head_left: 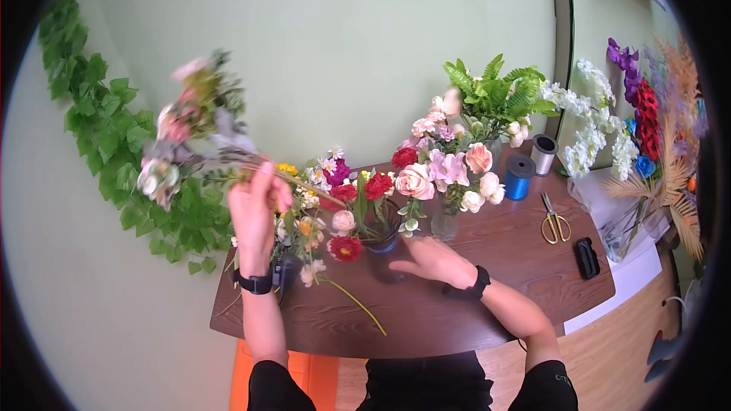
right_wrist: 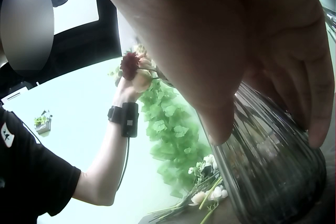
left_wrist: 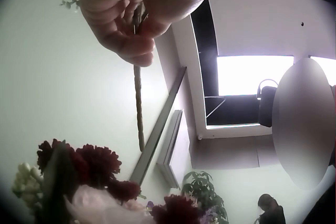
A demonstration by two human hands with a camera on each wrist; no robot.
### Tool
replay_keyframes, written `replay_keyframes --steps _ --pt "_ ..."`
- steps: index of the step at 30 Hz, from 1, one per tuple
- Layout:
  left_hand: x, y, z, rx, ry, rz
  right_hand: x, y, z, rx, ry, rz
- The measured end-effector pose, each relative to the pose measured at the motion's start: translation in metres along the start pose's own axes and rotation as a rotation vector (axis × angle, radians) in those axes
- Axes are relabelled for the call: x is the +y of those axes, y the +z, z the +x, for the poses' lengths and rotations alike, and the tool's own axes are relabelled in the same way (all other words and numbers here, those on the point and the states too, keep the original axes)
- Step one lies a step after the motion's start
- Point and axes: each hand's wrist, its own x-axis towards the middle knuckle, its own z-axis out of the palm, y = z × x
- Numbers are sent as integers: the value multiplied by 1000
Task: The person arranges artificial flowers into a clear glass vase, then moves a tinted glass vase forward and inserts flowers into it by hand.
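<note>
My left hand [head_left: 263,190] is raised above the table's left end and grips the stem [left_wrist: 139,103] of a blurred spray of pink and cream flowers [head_left: 190,118]. In the left wrist view the fingers [left_wrist: 126,19] curl round that stem. My right hand [head_left: 411,259] lies low at the table's middle. Its thumb and fingers [right_wrist: 236,77] grasp a ribbed dark glass vase [right_wrist: 273,166]. The vase [head_left: 381,240] holds red flowers [head_left: 378,185].
Loose flowers [head_left: 335,247] lie left of the vase on the brown table [head_left: 457,320]. Behind stand pink roses [head_left: 449,171] and ferns [head_left: 495,95]. To the right are a blue spool [head_left: 519,176], a silver spool [head_left: 544,154], scissors [head_left: 554,224] and a black case [head_left: 586,257]. Ivy [head_left: 114,144] hangs at left.
</note>
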Motion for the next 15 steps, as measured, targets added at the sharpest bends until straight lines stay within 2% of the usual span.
replay_keyframes --steps 3,5,6,7,9,10,11,12,13,15 --pt "-5 22 -12 -196 -74 193 10 4 -1 -8 -24 17" --pt "-17 29 -17 -233 -166 313 12 -3 -7 -86 -31 31" --pt "-15 39 -22 -195 -150 299 5 -13 -10 -86 -31 30" --pt "-30 35 -21 -248 -130 249 -7 -32 -15 -73 -42 -4" --pt "-43 37 -22 -210 -16 573 -32 -65 -25 -59 -56 -48" --pt "-38 39 -22 -203 -12 568 -45 -79 -30 51 -57 114" --pt "-29 42 -23 -326 -3 582 -55 -88 -32 159 -58 278" --pt "-24 43 -23 -451 7 597 -62 -90 -30 302 -104 308" --pt "-34 39 -22 -450 9 594 -68 -87 -22 303 -103 305" --pt "-87 21 -18 -500 496 590 -79 -82 -3 720 -212 456"
